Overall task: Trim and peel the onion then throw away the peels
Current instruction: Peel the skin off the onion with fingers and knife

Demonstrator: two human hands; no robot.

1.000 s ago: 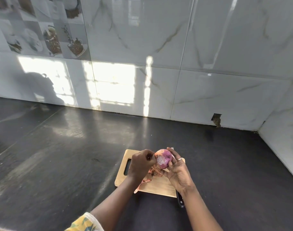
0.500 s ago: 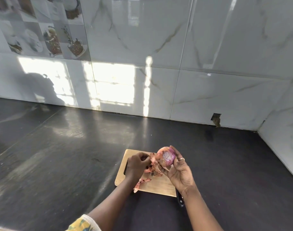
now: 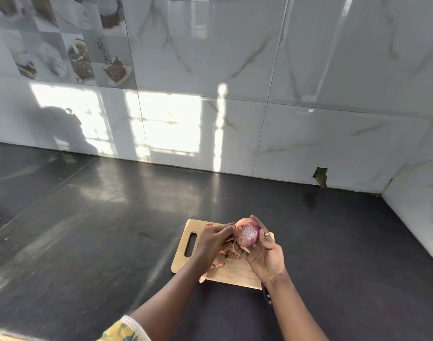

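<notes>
A red onion (image 3: 247, 232) with its cut end facing me is held above a wooden cutting board (image 3: 237, 273). My right hand (image 3: 267, 254) grips the onion from the right and below. My left hand (image 3: 214, 243) pinches papery skin at the onion's left side. Loose orange peels (image 3: 225, 255) lie on the board under my hands. A dark knife handle (image 3: 267, 295) sticks out past the board's near edge, mostly hidden by my right forearm.
The board lies on a dark stone counter (image 3: 99, 230) that runs to a white marble-tiled wall (image 3: 235, 94) at the back and right. A small hole (image 3: 321, 177) breaks the wall near the counter.
The onion has turned in my right hand and its cut face shows more. My left hand dropped toward the board with skin, then came back up to the onion's left side.
</notes>
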